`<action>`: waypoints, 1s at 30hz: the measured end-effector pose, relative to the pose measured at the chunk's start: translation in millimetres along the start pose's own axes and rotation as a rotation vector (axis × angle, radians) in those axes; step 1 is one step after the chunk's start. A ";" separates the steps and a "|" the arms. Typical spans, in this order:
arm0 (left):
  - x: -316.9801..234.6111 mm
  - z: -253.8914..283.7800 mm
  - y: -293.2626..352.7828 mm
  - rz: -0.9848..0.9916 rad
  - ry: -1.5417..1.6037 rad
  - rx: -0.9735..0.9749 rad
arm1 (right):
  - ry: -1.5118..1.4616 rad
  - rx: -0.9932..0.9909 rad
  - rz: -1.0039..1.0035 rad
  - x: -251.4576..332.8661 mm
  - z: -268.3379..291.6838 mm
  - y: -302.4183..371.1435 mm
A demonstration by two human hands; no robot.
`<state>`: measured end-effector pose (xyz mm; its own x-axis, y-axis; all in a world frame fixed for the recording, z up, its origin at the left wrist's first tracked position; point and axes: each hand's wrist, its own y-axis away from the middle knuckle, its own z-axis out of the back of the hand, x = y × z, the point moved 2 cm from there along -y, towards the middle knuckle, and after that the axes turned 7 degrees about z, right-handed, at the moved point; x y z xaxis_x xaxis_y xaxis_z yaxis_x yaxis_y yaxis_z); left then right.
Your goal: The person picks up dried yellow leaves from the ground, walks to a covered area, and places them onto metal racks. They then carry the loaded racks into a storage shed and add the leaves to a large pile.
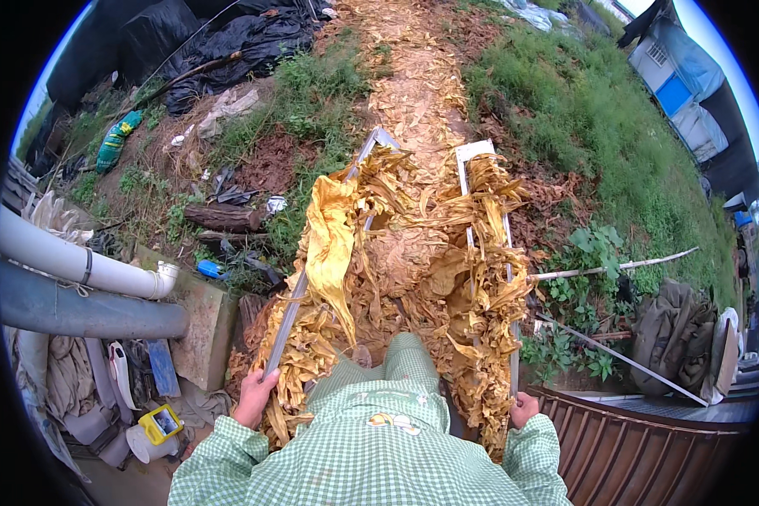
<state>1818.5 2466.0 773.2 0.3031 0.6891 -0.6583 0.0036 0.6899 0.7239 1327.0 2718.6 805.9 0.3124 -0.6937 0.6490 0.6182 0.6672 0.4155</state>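
My left hand [255, 396] is closed round the near end of a long metal frame [288, 327]. Dried yellow-brown leaves, tobacco by their look, hang packed along it, and one broad golden leaf [329, 236] droops over its inner side. On the other side my right hand [524, 408] grips the near end of a second metal frame [514, 358], its fingers partly hidden. That one bears a thick bunch of curled dried tobacco leaves [478, 337]. Both frames point away from me, one on each side of my body, with a gap between them.
A path strewn with flattened dry leaves [413, 93] runs straight ahead between grassy banks [557, 93]. Large pipes [84, 257] and a concrete block [202, 325] stand at left. To the right are a pale pole [620, 267], a dark cloth heap [673, 337] and rusty ribbed metal [632, 451].
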 end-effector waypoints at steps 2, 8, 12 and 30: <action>-52.2 -8.7 -31.1 -0.024 -0.054 -0.021 | -0.004 0.007 0.036 24.1 2.1 -54.6; -176.9 -48.6 -133.5 -0.095 -0.115 -0.097 | -0.027 0.047 0.015 86.3 8.9 -215.3; -268.6 -83.3 -212.5 -0.061 -0.121 -0.139 | -0.053 0.032 0.010 117.8 -1.3 -344.0; -713.9 -262.7 -659.0 0.016 -0.084 0.064 | 0.226 0.058 -0.042 400.2 50.4 -859.4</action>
<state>1349.4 1577.7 711.8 0.3822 0.6774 -0.6286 0.0578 0.6613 0.7479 884.4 1881.3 740.7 0.4444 -0.7601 0.4740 0.5940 0.6461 0.4792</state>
